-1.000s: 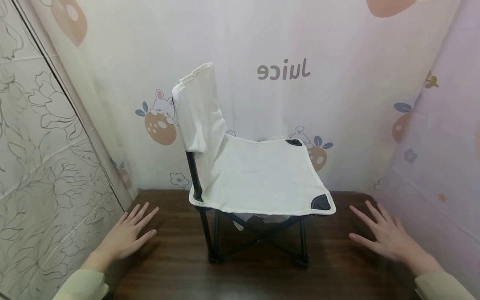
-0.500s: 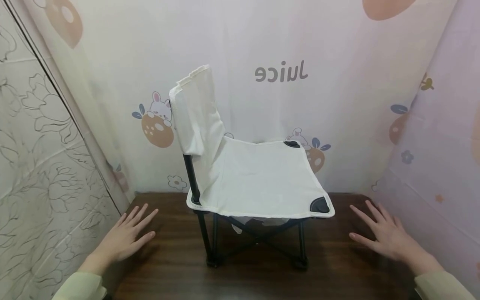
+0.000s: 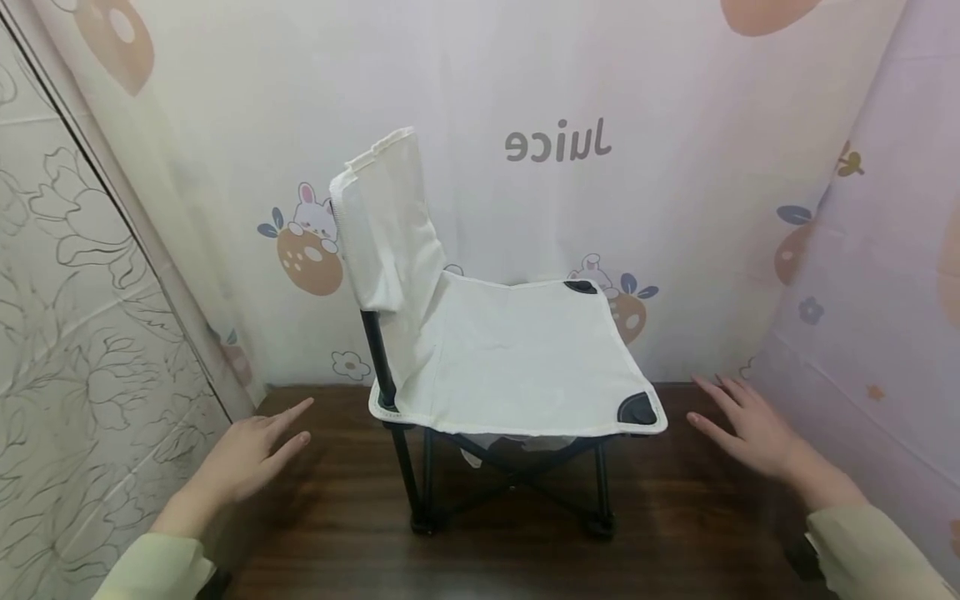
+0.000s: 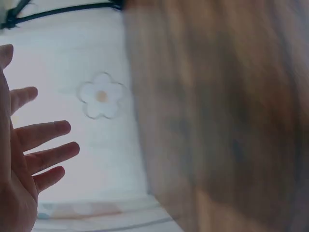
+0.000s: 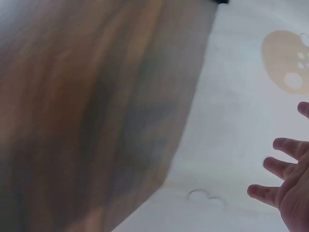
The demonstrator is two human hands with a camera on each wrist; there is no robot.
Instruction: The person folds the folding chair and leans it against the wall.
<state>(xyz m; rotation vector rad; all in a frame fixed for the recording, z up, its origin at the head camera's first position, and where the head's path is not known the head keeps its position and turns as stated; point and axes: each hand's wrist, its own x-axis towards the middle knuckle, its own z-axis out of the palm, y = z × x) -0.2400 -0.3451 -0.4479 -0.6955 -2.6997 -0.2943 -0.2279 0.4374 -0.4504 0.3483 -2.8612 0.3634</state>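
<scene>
A small folding chair (image 3: 517, 358) with white fabric and a black crossed-leg frame stands upright mid-table in the head view, its backrest (image 3: 390, 225) to the left. To its left, my left hand (image 3: 251, 454) is held out with fingers spread, apart from the chair. My right hand (image 3: 757, 433) is on the other side, fingers extended, also holding nothing. In the left wrist view the left hand (image 4: 29, 154) shows several separated fingers, with a dark bit of chair frame (image 4: 63, 10) at the top. The right wrist view has the right hand (image 5: 289, 183) at its right edge, fingers apart.
The chair stands on a dark brown wooden table (image 3: 510, 567). A pale curtain (image 3: 660, 167) printed with fruit and rabbits hangs behind. A floral-line curtain (image 3: 90, 358) closes the left side, and a lilac one (image 3: 877, 333) the right.
Both hands have lifted from the tabletop; the right one has shifted a little inward toward the chair. The left hand has turned so fewer fingers show. The head view has drifted slightly.
</scene>
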